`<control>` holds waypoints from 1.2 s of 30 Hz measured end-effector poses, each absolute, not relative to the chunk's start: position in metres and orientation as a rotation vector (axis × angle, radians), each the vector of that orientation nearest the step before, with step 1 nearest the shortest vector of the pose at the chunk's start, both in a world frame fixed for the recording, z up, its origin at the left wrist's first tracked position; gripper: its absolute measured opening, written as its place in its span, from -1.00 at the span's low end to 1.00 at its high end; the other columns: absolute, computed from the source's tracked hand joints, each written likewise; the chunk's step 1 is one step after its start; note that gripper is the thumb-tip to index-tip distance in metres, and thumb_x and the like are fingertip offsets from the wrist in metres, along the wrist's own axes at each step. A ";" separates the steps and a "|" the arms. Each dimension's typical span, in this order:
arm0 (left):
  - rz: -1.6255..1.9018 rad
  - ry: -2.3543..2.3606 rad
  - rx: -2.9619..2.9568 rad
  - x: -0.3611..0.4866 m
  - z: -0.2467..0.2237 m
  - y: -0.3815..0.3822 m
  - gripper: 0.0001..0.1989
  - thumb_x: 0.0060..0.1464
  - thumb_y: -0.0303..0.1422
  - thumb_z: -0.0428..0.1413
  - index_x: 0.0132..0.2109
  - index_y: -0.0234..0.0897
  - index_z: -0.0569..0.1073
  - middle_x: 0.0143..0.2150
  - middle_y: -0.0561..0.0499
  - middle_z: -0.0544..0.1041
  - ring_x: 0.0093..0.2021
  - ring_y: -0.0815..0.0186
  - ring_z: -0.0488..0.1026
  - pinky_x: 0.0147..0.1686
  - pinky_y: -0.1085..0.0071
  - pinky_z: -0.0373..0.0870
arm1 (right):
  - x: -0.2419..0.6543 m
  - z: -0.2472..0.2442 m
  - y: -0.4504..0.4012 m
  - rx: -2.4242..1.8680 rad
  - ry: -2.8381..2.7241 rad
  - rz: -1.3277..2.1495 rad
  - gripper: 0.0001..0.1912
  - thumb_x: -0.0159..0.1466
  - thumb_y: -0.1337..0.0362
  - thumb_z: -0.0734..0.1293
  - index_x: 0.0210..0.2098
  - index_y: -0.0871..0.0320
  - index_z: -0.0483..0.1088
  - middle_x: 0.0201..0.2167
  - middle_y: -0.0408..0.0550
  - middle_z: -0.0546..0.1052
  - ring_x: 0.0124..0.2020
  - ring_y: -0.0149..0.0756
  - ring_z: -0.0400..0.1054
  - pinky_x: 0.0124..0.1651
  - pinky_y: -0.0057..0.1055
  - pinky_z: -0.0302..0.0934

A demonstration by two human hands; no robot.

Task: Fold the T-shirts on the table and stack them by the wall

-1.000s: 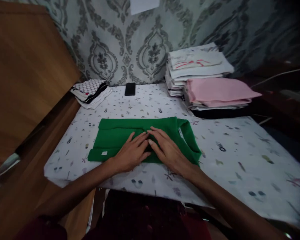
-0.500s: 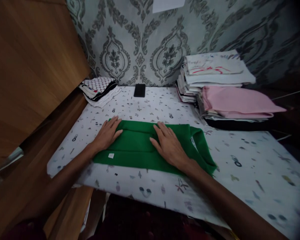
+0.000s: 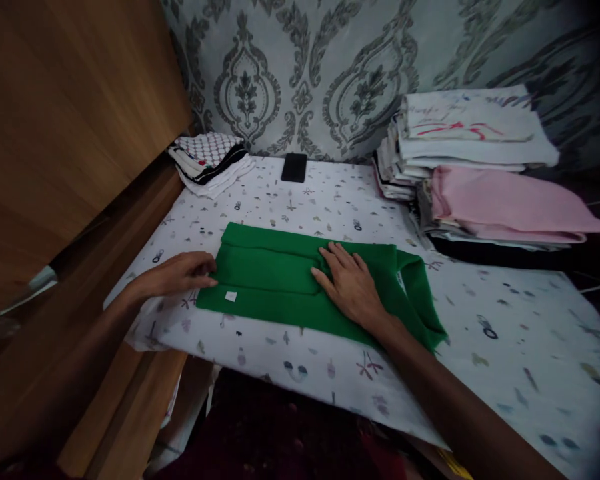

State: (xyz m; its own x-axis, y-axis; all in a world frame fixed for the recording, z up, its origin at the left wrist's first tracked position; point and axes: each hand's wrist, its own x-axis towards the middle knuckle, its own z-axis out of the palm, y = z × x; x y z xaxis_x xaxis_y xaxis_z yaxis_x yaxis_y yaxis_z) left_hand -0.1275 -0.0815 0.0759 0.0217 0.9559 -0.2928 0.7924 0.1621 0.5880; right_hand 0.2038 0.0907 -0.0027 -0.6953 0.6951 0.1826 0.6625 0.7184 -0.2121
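Note:
A green garment (image 3: 267,270), folded into a long strip, lies flat on the patterned sheet. Its collar end, with a white label inside, points right, and a small white tag sits near its lower left corner. My right hand (image 3: 353,287) rests palm down on the middle of the cloth, fingers stretched out. At the garment's left edge is my left hand (image 3: 183,273), fingers bent and thumb apart from them. Its fingertips reach the edge; whether they touch the cloth I cannot tell.
Behind on the right stand stacks of folded clothes, one topped by white cloth (image 3: 470,117), one by pink cloth (image 3: 510,203). A smaller folded pile (image 3: 210,163) lies at back left, beside a wooden cabinet (image 3: 80,100). A black flat object (image 3: 294,168) lies near the wall.
My left hand has lifted off the top of the garment and moved left to its edge, its fingers now bent. My right hand stays on the cloth. The view has shifted slightly.

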 end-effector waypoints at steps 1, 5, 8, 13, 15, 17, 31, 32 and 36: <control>0.304 1.797 1.657 -0.126 0.076 -0.089 -0.61 0.10 -0.01 0.13 -0.12 -0.22 0.42 -0.26 0.02 0.45 -0.26 0.26 0.40 -0.29 0.41 0.34 | 0.203 -0.003 0.091 -1.069 -2.674 0.182 -0.33 0.44 -0.08 0.00 0.32 0.21 0.24 0.36 0.19 0.26 0.41 0.05 0.04 0.37 0.16 -0.01; 0.360 1.820 1.641 -0.115 0.074 -0.102 -0.73 0.10 -0.13 0.12 -0.15 -0.20 0.37 -0.22 0.02 0.42 -0.24 0.26 0.36 -0.27 0.40 0.32 | 0.203 -0.004 0.090 -1.071 -2.676 0.154 -0.34 0.44 -0.07 -0.01 0.30 0.23 0.26 0.35 0.21 0.26 0.40 0.03 0.06 0.36 0.14 0.00; 0.408 1.784 1.585 -0.110 0.075 -0.100 -0.83 0.15 -0.21 0.06 -0.23 -0.20 0.33 -0.30 0.06 0.39 -0.32 0.31 0.34 -0.31 0.41 0.30 | 0.202 -0.003 0.089 -1.075 -2.680 0.137 -0.34 0.44 -0.06 0.00 0.29 0.24 0.27 0.35 0.22 0.27 0.40 0.03 0.07 0.36 0.13 0.01; 0.406 1.797 1.706 -0.111 0.074 -0.100 -0.82 0.20 -0.21 0.05 -0.11 -0.17 0.38 -0.24 0.05 0.37 -0.23 0.28 0.35 -0.23 0.38 0.30 | 0.202 -0.002 0.088 -1.075 -2.674 0.127 -0.36 0.44 -0.05 0.01 0.28 0.23 0.28 0.35 0.21 0.27 0.40 0.03 0.07 0.36 0.12 0.02; 0.356 1.795 1.753 -0.112 0.072 -0.103 -0.79 0.22 -0.20 0.05 -0.06 -0.15 0.40 -0.21 0.05 0.37 -0.20 0.26 0.35 -0.20 0.36 0.31 | 0.202 -0.002 0.088 -1.079 -2.673 0.134 -0.36 0.44 -0.05 0.02 0.28 0.24 0.28 0.35 0.21 0.27 0.40 0.03 0.07 0.37 0.11 0.01; 0.341 1.783 1.763 -0.112 0.071 -0.106 -0.80 0.24 -0.20 0.03 -0.05 -0.15 0.41 -0.20 0.03 0.36 -0.19 0.26 0.35 -0.19 0.35 0.32 | 0.203 -0.002 0.088 -1.073 -2.667 0.141 -0.37 0.44 -0.05 0.03 0.29 0.22 0.27 0.34 0.20 0.28 0.40 0.04 0.07 0.37 0.13 0.01; 0.322 2.110 1.923 -0.123 0.059 -0.067 -0.85 0.17 -0.34 -0.01 -0.16 -0.20 0.43 -0.22 -0.03 0.41 -0.15 0.15 0.37 -0.17 0.27 0.31 | 0.202 0.001 0.087 -1.070 -2.676 0.082 -0.37 0.45 -0.04 0.01 0.26 0.23 0.31 0.34 0.17 0.29 0.39 0.00 0.10 0.35 0.09 0.05; 0.326 2.168 1.937 -0.123 0.060 -0.066 -0.84 0.16 -0.36 -0.02 -0.15 -0.21 0.43 -0.21 -0.04 0.42 -0.14 0.14 0.37 -0.16 0.25 0.32 | 0.202 0.002 0.087 -1.073 -2.681 0.082 -0.37 0.45 -0.04 0.01 0.26 0.24 0.31 0.34 0.17 0.28 0.39 0.00 0.10 0.36 0.08 0.05; 0.456 2.012 2.046 -0.110 0.061 -0.061 -0.78 0.24 -0.33 -0.07 -0.05 -0.19 0.41 -0.08 -0.06 0.46 -0.06 0.15 0.38 -0.06 0.23 0.35 | 0.202 0.003 0.086 -1.090 -2.694 0.079 -0.37 0.45 -0.03 0.01 0.27 0.27 0.29 0.35 0.19 0.27 0.39 0.01 0.08 0.36 0.08 0.03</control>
State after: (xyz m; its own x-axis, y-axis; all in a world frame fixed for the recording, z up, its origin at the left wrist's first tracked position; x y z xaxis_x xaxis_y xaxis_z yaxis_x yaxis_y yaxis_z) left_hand -0.1100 -0.0606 0.0610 0.0056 0.9984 0.0557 0.9251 -0.0263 0.3789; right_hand 0.2017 0.0861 0.0033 -0.6954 0.6917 0.1948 0.6792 0.7212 -0.1365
